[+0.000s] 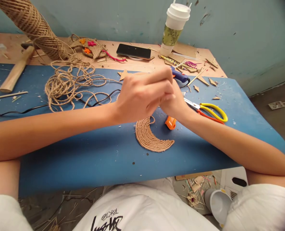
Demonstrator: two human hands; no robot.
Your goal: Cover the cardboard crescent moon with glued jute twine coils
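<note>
My left hand (142, 93) and my right hand (174, 101) meet above the table. The left fingers are curled closed against the right hand; whatever they may hold is hidden. My right hand's fingers are mostly covered by the left. Below them lies a crescent of glued jute twine (148, 138), its loose end curling up at the top. An orange plastic tool end, perhaps a utility knife (170, 123), pokes out beneath my right hand. Behind the hands is a blue glue gun (180, 76), partly covered. Scissors (213, 112) with yellow and orange handles lie beside my right wrist.
A tangled pile of twine (62, 85) trails from a large twine spool (40, 30). A hammer (17, 69) lies at left. A phone (133, 51), a lidded cup (174, 29) and a decorated twine piece (89, 48) stand at the back. A black cord crosses the blue table (84, 166).
</note>
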